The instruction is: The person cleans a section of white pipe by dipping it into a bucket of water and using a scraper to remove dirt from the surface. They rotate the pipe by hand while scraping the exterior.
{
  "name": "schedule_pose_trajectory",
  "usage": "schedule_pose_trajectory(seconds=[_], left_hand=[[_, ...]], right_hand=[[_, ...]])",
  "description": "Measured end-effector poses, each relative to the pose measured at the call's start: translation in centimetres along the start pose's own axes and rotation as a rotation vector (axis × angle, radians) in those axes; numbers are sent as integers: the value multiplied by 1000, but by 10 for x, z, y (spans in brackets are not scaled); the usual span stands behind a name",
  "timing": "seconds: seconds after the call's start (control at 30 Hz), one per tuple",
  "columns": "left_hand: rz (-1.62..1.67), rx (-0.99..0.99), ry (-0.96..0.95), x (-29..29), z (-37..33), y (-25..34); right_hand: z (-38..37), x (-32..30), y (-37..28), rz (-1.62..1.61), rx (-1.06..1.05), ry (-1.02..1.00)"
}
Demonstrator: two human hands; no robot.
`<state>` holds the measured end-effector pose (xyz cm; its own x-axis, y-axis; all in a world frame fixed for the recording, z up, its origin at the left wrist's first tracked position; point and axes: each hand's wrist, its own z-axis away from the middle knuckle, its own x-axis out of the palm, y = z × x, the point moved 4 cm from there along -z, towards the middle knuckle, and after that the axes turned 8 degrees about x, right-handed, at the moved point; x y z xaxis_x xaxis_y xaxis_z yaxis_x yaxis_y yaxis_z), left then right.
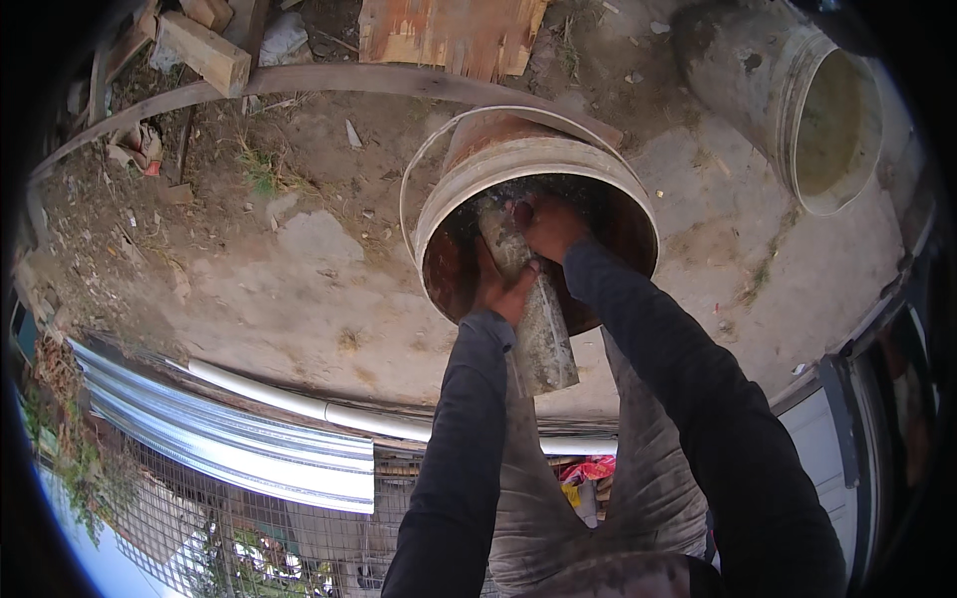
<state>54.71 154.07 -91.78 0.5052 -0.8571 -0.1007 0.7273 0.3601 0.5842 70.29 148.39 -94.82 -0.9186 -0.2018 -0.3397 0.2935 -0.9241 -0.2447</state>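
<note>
A large bucket (538, 164) with a pale rim and a reddish-brown inside stands on the ground before me, its wire handle (404, 204) lying out past the far rim. Both my hands reach into its mouth. My left hand (503, 289) is closed round a long grey, mottled slab-like piece (548, 344), thumb across its face. That piece slants out over the near rim, toward my legs. Against its far end, down in the bucket, my right hand (553, 227) is closed; its fingertips and whatever they hold are hidden. Dark, wet-looking contents show behind it.
Another large bucket or drum (797, 130) holding murky water stands at the far right. A worn board (449, 35) and wooden offcuts (204, 50) lie at the far side. Behind my legs are a white pipe (379, 424), corrugated metal sheets (229, 429) and wire mesh.
</note>
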Motion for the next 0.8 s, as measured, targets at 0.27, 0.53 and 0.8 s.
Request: schedule_pose_trajectory(seconds=[0.27,0.53,0.8], left_hand=[[274,-204,-194,7,-2,9],[360,-174,-115,6,1,31],[390,-52,-65,-2,-4,13]], right_hand=[[-15,0,28,55,-79,-85],[9,-21,24,-117,-80,0],[11,-20,9,16,-179,213]])
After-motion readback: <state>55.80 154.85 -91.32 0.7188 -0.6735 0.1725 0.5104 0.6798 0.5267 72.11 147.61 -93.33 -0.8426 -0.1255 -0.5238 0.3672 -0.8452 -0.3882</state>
